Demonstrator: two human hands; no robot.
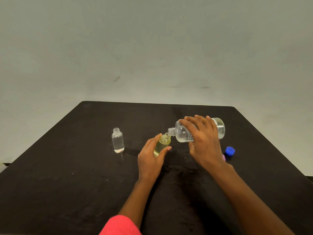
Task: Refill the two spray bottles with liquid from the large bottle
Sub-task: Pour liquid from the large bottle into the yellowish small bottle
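Nearest, a pink sleeve edges the left forearm. The left hand is wrapped around a small spray bottle, yellowish inside and tilted toward the pour. The right hand grips the large bottle from above, laid almost level, its open neck touching the small bottle's mouth. Whether liquid is running now is hard to tell. To pour well, keep the mouths together, tip slowly and level off before the neck fills. Left on the dark surface stands the second spray bottle, uncapped, seemingly filled. A blue cap lies right.
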